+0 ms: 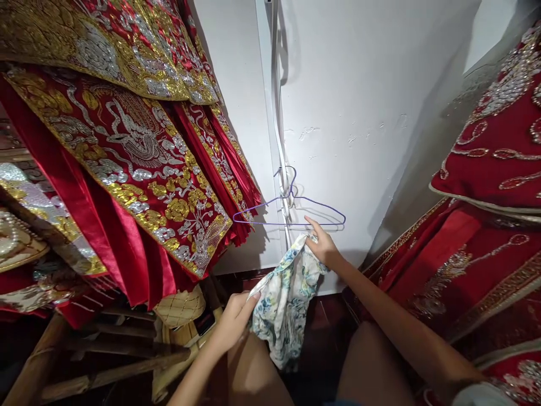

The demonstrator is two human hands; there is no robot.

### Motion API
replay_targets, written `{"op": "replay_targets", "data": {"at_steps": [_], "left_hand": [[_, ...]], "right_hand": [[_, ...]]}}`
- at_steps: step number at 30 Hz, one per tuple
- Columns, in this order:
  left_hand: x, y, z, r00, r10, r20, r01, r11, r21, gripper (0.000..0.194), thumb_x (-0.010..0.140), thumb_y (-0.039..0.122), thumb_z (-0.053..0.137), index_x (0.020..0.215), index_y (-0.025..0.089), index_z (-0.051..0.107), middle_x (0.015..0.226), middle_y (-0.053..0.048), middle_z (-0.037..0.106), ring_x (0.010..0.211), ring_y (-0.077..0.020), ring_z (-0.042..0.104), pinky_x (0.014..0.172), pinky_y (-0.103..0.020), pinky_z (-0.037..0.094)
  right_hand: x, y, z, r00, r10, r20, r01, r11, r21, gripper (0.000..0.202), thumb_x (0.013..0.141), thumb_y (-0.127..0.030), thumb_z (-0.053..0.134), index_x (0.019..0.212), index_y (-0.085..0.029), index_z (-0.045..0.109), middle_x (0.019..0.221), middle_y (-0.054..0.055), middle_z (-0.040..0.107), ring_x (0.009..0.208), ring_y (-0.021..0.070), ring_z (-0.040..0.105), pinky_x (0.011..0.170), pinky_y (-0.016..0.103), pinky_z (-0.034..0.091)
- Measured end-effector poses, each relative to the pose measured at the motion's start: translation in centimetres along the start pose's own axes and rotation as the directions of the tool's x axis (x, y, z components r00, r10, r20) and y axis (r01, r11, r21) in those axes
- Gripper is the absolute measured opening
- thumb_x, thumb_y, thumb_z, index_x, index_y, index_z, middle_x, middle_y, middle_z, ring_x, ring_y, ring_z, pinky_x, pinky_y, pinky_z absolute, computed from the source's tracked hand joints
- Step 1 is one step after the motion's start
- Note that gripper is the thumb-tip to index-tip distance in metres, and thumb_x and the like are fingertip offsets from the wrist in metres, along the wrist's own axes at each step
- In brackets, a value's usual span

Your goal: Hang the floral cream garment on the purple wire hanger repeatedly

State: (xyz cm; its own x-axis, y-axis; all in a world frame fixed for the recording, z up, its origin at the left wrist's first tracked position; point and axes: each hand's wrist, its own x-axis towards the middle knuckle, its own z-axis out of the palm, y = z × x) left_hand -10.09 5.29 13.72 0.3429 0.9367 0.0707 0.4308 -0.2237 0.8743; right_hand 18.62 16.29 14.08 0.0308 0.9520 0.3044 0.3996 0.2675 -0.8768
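Head view: left hand, higher right hand, seemingly pinched on cloth.

The 2 hands, left and right, grip a floral cloth by its upper edge, its folds hanging below and between them. Just above the right hand's grip, 1 purple hanger hangs near the white wall. Beyond the left grip is red clothing embroidered in gold and silver; beyond the right are beaded red garments.
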Motion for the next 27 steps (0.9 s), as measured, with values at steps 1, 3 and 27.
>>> {"op": "replay_targets", "data": {"at_steps": [1,3,27], "left_hand": [[0.0,0.5,0.0,0.999,0.001,-0.033,-0.002,0.999,-0.036,0.052,0.096,0.059,0.04,0.064,0.019,0.035,0.065,0.001,0.035,0.065,-0.0131,0.031,0.06,-0.026,0.029],[0.1,1.5,-0.1,0.998,0.002,-0.07,-0.009,0.995,-0.103,0.05,0.096,0.058,0.043,0.067,0.018,0.042,0.066,0.001,0.039,0.066,-0.0131,0.033,0.06,-0.025,0.031],[6.9,7.0,-6.5,0.932,0.312,-0.184,-0.123,0.75,0.65,0.04,0.094,0.051,0.048,0.083,0.019,0.067,0.125,-0.014,0.069,0.117,-0.0325,0.059,0.099,-0.044,0.046]], "right_hand": [[1.0,0.4,0.5,1.0,0.019,-0.004,-0.019,1.0,0.0,0.069,0.08,-0.027,0.054,0.148,-0.022,0.045,0.102,0.006,0.067,0.088,0.0236,0.061,0.087,0.037,0.046],[2.4,1.1,1.2,0.999,0.052,0.007,-0.052,0.999,0.004,0.06,0.078,-0.026,0.054,0.138,-0.023,0.054,0.12,0.01,0.065,0.106,0.0272,0.059,0.094,0.038,0.042],[-3.0,-2.1,-8.3,0.997,0.081,-0.001,-0.08,0.993,-0.09,0.026,0.07,-0.026,0.051,0.059,-0.023,0.028,0.061,-0.005,0.024,0.058,0.0115,0.025,0.051,0.027,0.016]]}}
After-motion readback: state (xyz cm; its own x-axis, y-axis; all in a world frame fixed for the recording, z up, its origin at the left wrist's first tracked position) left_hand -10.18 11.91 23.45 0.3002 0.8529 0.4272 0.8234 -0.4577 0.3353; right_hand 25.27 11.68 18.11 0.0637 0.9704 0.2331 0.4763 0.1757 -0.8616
